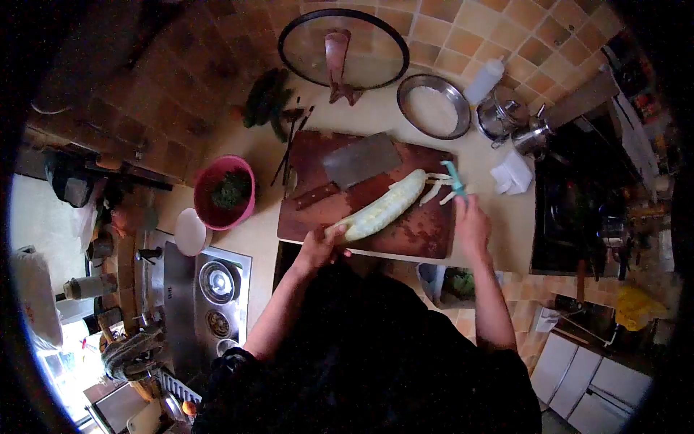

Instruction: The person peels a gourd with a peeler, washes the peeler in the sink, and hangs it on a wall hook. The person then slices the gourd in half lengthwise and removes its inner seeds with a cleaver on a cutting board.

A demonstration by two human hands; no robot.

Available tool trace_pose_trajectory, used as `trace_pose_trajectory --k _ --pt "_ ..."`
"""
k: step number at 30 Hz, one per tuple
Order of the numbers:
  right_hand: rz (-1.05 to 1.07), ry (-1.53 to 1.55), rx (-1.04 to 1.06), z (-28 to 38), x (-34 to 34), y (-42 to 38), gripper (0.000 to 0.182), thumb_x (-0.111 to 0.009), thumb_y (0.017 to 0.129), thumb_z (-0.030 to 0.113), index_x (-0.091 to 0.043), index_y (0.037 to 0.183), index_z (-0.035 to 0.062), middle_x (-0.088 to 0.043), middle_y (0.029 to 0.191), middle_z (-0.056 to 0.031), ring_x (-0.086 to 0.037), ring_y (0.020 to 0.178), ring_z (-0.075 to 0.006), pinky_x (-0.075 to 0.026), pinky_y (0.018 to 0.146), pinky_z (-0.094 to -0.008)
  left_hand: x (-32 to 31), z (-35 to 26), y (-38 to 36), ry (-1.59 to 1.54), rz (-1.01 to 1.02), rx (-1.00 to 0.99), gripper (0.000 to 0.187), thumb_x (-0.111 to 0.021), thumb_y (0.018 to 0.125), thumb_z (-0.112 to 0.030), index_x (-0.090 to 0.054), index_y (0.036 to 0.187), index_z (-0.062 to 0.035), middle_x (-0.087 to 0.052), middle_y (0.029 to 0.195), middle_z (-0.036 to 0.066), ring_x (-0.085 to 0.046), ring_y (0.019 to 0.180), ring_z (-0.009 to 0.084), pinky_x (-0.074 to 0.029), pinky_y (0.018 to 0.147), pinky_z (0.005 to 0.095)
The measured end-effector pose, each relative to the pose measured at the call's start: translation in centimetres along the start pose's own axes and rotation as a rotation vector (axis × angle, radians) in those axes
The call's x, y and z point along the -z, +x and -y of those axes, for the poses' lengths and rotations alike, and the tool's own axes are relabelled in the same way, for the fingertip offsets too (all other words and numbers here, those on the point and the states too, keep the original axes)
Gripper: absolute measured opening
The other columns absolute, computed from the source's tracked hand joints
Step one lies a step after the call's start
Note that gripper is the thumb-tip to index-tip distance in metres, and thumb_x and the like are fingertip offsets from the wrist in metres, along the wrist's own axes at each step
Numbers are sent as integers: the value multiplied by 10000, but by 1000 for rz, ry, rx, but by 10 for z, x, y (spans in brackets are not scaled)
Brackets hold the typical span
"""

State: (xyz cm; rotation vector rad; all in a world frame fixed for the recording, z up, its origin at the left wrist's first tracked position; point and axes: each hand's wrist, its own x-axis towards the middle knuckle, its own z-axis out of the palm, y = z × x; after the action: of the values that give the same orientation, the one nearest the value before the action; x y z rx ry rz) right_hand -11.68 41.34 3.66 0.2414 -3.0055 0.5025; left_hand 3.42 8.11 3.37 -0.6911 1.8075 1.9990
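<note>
On the cutting board (419, 231), near edge: left hand (320, 246) fingers clamp the peeled gourd's (383, 206) end; right hand (471, 220) grips a peeler (457, 179). Beyond: cleaver (358, 163); left, red bowl (206, 210) of greens; far, empty steel basin (434, 107).

At the centre of the frame, a pale yellow-green peeled gourd (384, 205) lies on a dark reddish-brown cutting board (426, 231). The cleaver (359, 160) on the board has a grey blade. The peeler (457, 179), right of centre, is teal, beside whitish peel strips (437, 189). Left of the board, a pink bowl (205, 205) holds dark green leaves (231, 191). The wall (463, 32) across the top is a grid of tan and brown tiles. The counter (254, 239) is cream, and the sleeves (376, 362) at the bottom are black.
</note>
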Motion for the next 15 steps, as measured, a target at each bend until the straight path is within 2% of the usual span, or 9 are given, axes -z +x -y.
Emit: trace_pose_trajectory --k 1,3,5,8,9,11,12,13,15 --pt "20 90 31 24 1 -14 329 -504 1032 384 -551 1009 59 -675 768 -197 -663 696 -419 -477 586 -543 0 -1 0 1 -11 -23 543 -614 998 -406 -552 1218 86 -697 852 107 -686 644 131 -426 457 233" --pt "273 282 62 75 8 -47 330 -548 1012 392 -551 991 63 -669 738 -177 -664 680 -406 -479 582 -532 -1 5 2 -2 -39 -26 555 -614 999 -402 -532 1241 90 -695 836 102 -694 652 137 -441 463 234" --pt "186 281 384 106 -1 -75 335 -538 1013 419 -516 985 86 -616 671 -173 -643 641 -394 -467 528 -517 -4 6 0 11 -67 -45 559 -614 998 -401 -525 1255 88 -694 810 97 -689 645 138 -451 468 242" --pt "187 112 349 90 -33 -75 291 -592 991 386 -550 979 98 -618 592 -127 -637 523 -351 -474 450 -476 -5 1 -2 89 -104 -99 553 -620 995 -402 -533 1258 76 -694 761 93 -658 610 130 -456 475 261" --pt "227 -3 267 77 -34 -59 269 -583 998 379 -541 996 113 -607 554 -110 -629 480 -334 -462 405 -462 -5 4 -1 136 -116 -114 550 -623 992 -402 -536 1258 71 -693 748 93 -644 597 127 -456 479 267" --pt "80 3 174 38 -44 -27 341 -488 1029 447 -545 1029 111 -623 568 -120 -635 482 -335 -465 415 -480 -6 3 0 186 -122 -140 546 -628 989 -405 -541 1261 61 -692 719 91 -617 575 121 -451 482 274" --pt "60 -130 85 21 -47 -10 367 -458 1036 452 -566 1061 102 -636 594 -134 -650 519 -340 -476 439 -495 -7 0 -2 191 -118 -151 545 -629 987 -408 -544 1263 55 -691 703 89 -603 566 119 -447 483 276" --pt "29 -302 13 -2 -52 7 354 -457 1040 421 -581 1081 92 -662 654 -162 -671 584 -369 -494 494 -530 -7 -1 -4 198 -113 -160 543 -629 986 -410 -547 1265 48 -690 688 86 -589 557 116 -443 484 278" --pt "-2 -204 -175 -36 -45 25 349 -445 1044 407 -564 1078 81 -699 788 -194 -684 708 -415 -517 619 -551 -3 4 2 205 -136 -147 541 -615 993 -417 -549 1275 39 -692 738 88 -583 557 112 -442 496 270"
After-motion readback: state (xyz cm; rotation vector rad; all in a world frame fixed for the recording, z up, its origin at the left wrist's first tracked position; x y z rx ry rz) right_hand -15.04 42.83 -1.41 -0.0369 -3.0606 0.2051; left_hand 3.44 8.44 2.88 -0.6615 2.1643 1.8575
